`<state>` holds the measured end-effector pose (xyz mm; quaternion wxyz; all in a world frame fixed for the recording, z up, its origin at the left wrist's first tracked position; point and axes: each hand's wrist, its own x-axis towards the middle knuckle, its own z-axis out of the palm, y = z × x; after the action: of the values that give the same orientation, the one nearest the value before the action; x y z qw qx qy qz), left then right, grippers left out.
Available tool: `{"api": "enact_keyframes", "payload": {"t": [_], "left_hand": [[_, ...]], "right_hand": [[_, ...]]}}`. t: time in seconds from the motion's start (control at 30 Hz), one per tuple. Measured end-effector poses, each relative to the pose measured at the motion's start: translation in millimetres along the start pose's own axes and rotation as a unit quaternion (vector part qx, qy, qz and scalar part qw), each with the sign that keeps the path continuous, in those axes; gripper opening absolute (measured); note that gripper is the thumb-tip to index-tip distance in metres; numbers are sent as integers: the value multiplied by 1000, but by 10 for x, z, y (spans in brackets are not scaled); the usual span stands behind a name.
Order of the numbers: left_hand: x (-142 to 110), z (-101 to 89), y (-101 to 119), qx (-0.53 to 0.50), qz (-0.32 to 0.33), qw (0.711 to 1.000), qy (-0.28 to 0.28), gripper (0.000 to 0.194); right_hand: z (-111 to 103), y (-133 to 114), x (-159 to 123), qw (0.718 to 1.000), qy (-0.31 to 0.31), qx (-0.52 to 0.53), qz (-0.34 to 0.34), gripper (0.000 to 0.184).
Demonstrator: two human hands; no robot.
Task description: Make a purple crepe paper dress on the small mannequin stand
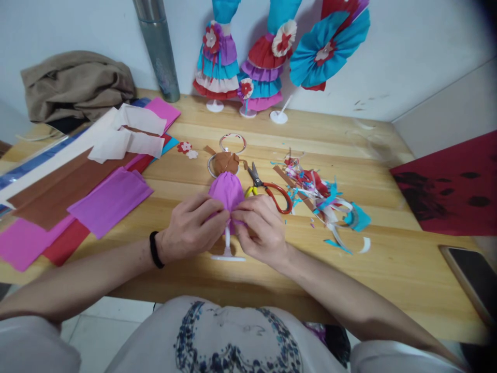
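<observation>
Between my hands stands a small figure on a white stand (pixel 228 255), with a purple crepe paper skirt (pixel 227 189) and a brown crepe paper top (pixel 225 163). My left hand (pixel 196 224) pinches the skirt's lower left side, a black band round its wrist. From the other side, my right hand (pixel 262 226) pinches the same purple paper, fingertips nearly meeting the left ones. My fingers hide part of the lower skirt. Scissors (pixel 276 194) with red handles lie just beyond my right hand. A tape roll (pixel 233 141) lies behind the figure.
Folded crepe paper sheets (pixel 111 199) cover the table's left. Paper scraps (pixel 316 189) lie to the right, a phone (pixel 471 280) at the right edge. Paper-dressed figures (pixel 217 67) and a flask (pixel 159 57) stand along the wall. Small paper flowers (pixel 187 149) lie near the middle.
</observation>
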<state>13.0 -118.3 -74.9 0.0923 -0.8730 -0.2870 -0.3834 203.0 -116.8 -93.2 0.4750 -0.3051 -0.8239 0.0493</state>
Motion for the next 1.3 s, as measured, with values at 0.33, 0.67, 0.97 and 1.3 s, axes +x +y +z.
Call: {"api": "enact_keyframes", "payload": {"t": [0.33,0.67,0.97,1.3], "left_hand": [[-25,30,-13,20,24,1000,-1,10],[-12,56,-6,37,44,998,6,14],[27,49,-6,36,53,998,18,17],[32,51,4,60,73,995,9,14]], "right_hand": [[1,-20,-25,1000,2,29,11,19],[33,-3,-76,1000,-6,13,7,37],[139,78,2,998,-41,-41,27,50],[168,167,1,999,-25,-36,25,25]]}}
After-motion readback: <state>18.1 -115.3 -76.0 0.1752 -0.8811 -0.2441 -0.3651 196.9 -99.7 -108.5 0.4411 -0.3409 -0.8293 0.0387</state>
